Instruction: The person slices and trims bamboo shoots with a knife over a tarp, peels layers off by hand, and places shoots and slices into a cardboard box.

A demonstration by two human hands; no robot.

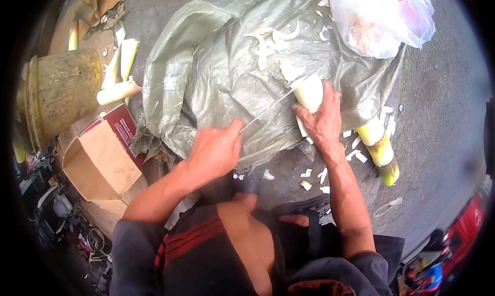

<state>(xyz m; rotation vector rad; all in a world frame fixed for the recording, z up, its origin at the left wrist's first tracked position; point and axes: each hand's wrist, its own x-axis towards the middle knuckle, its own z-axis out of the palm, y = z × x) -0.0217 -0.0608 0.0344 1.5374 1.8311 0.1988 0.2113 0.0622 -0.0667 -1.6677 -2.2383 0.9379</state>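
My left hand (214, 149) is closed around the handle of a knife, whose thin blade (268, 106) slants up and right to a pale peeled bamboo shoot (310, 92). The blade's far end meets the shoot's upper left side. The fingers and thumb of my right hand (324, 118) wrap the shoot from the right and below. Under both lies a grey-green woven plastic sack (221, 84). Cut white slices (268, 42) are on the sack above the blade, and a flat white piece (292, 70) lies just beyond the blade's tip.
A clear plastic bag (379, 22) with pale pieces sits at the upper right. A jointed yellow-green shoot (380, 149) lies right of my forearm. Leftward are a dirty yellow bucket (64, 92), an open cardboard box (103, 162) and peeled husks (118, 91). White scraps (356, 154) litter the ground.
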